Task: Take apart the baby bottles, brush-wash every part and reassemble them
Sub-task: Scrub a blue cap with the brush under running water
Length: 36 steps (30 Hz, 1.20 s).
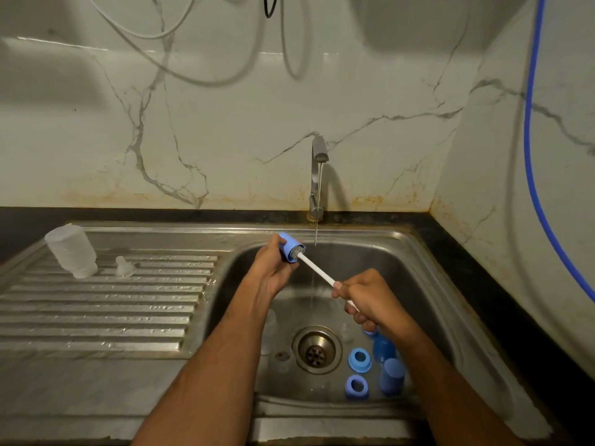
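Left hand gripped blue plastic bottle cap; right hand clamped white-handled bottle brush. Wet cap could slip into steel sink.

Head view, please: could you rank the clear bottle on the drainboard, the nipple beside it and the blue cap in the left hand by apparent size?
1. clear bottle, plainly largest.
2. blue cap, partly hidden by the left hand, so its full size is unsure.
3. nipple, smallest, though it lies at a different distance from the camera.
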Tool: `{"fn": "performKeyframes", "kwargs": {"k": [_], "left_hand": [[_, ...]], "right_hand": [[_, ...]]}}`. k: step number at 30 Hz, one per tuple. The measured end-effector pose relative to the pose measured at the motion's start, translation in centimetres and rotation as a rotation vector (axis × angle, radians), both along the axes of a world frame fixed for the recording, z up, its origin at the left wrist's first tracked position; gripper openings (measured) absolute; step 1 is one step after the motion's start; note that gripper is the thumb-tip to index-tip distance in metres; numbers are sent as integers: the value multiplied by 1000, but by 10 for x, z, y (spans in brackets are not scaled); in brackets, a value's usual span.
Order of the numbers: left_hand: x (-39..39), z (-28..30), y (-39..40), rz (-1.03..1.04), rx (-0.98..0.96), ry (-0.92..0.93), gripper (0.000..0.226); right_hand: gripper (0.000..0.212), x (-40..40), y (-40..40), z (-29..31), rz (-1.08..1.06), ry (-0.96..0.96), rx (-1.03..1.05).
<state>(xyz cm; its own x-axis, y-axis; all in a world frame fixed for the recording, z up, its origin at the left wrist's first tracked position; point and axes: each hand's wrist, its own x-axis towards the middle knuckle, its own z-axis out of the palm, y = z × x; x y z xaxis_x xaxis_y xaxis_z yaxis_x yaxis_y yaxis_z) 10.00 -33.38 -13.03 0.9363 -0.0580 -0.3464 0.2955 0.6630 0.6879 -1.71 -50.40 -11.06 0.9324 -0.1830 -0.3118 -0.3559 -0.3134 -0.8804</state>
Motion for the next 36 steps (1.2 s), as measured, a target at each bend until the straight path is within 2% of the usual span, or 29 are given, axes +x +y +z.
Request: {"fn": "performKeyframes", "kwargs": {"k": [3, 10, 13, 17, 26, 31, 36], "left_hand": [[0, 0, -5, -15, -62, -15, 46], [5, 0, -1, 30, -71, -21, 34], [4, -5, -5, 23, -72, -1, 36], [0, -10, -5, -12, 69, -8, 40], [8, -5, 8, 70, -11, 11, 51], [-2, -5, -3, 1, 48, -18, 44], [4, 2, 9, 78, -6, 0, 49]], "right_hand": [[22, 4, 6, -1, -22, -16, 19], [23, -5, -4, 5, 64, -20, 39], [23, -4, -5, 0, 53, 23, 70], [24, 1, 5, -5, 22, 0, 98], [20, -6, -4, 4, 31, 26, 136], [24, 0, 3, -3, -16, 33, 200], [21, -3, -9, 7, 35, 48, 171]]}}
